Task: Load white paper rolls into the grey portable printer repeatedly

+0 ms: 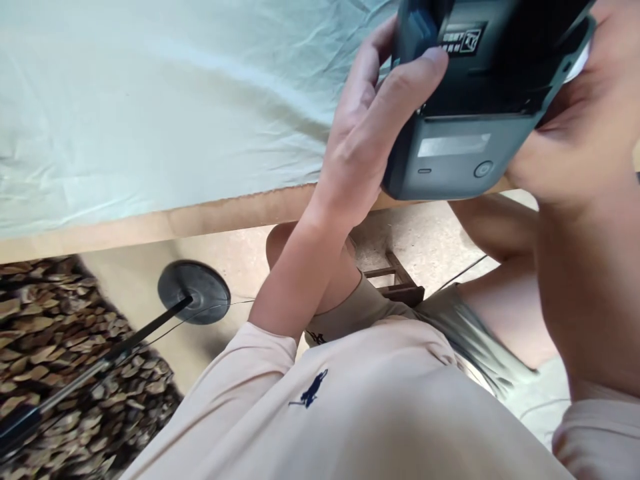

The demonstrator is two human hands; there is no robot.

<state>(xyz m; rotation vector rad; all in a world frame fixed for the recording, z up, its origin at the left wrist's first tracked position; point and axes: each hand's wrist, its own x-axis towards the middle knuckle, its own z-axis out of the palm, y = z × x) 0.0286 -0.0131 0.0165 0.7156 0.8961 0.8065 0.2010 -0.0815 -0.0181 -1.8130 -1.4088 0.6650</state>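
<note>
A dark grey device [470,140] with a small display strip, a round button and a label is held close to the camera at the upper right. My left hand [373,127] grips its left side, thumb across the top edge. My right hand [575,127] cups its right side, fingers hidden behind it. Both hands hold it just above the table's near edge.
A table covered with a pale green cloth [150,100] fills the upper left; its wooden edge [175,223] runs across. Below are my beige shirt [375,413], a round black stand base [194,291] with a pole, a patterned rug [60,347] and a wooden stool [395,283].
</note>
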